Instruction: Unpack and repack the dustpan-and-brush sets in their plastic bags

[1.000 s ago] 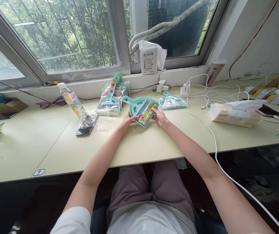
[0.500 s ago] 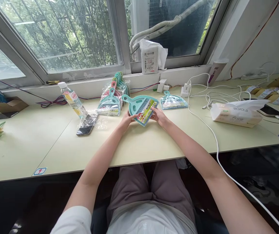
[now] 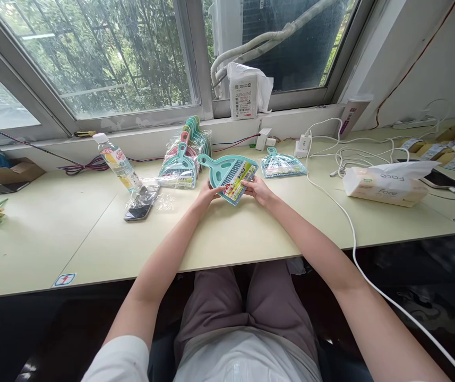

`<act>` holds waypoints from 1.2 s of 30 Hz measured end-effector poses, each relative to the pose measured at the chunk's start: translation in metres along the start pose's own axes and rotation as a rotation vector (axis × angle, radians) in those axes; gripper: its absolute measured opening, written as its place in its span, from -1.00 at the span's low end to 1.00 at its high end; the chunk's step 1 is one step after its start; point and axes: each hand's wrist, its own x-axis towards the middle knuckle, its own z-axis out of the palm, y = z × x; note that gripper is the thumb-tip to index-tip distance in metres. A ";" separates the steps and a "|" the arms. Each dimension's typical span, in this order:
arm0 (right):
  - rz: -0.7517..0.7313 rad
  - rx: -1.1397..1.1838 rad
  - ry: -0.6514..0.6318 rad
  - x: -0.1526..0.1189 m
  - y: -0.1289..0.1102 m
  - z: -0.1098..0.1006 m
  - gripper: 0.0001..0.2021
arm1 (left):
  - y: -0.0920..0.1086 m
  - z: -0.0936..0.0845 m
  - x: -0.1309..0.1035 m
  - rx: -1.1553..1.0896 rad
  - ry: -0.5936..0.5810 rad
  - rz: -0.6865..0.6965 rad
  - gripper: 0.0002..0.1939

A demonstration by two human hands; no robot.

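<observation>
Your grip is holding the turquoise dustpan set [image 3: 229,176] from both sides, left hand [image 3: 208,195] and right hand [image 3: 260,192] apparently steadying it so its label [image 3: 241,181] is facing you; you are supporting it over the bench [image 3: 231,239], right of the wrapped sets [image 3: 178,173].

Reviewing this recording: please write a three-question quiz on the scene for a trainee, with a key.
1. True or false: the left hand and the right hand both hold the same dustpan.
2. Which of these is nearest the bottle?
A) cup
B) phone
C) tissue pack
3. Fill in: the handle of the held dustpan points toward the person's ____ side.

Key: 1. true; 2. B; 3. left
</observation>
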 end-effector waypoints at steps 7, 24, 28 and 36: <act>-0.008 -0.006 0.013 -0.002 -0.002 0.002 -0.87 | -0.001 0.000 0.000 0.000 0.006 0.001 -0.39; -0.076 0.001 0.025 -0.003 -0.007 0.002 -0.82 | 0.022 -0.016 -0.002 0.319 0.330 0.099 -0.54; -0.090 -0.015 0.056 -0.002 -0.004 -0.001 -0.81 | 0.035 -0.041 -0.007 0.757 0.714 0.237 -0.47; -0.082 -0.024 0.068 0.005 0.004 -0.007 -0.78 | 0.026 -0.075 -0.005 1.426 0.818 0.008 -0.47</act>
